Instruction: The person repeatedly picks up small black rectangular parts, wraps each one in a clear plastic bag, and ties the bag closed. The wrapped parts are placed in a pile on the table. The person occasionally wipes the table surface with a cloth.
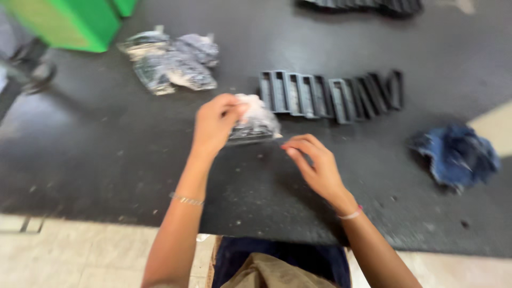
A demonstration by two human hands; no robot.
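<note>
My left hand (213, 124) pinches the top of a small clear plastic bag (257, 124) with dark contents, lifted just above the black table (106, 144). My right hand (314, 165) hovers just right of the bag's lower corner, fingers curled and slightly apart, holding nothing I can see. A row of black plastic frames (330, 95) lies flat on the table just beyond the bag. The view is motion-blurred.
A pile of clear bags with dark parts (170, 61) lies at the back left, beside a green box (64, 21). A crumpled blue cloth (458, 154) rests at the right. More black parts (368, 5) sit at the far edge.
</note>
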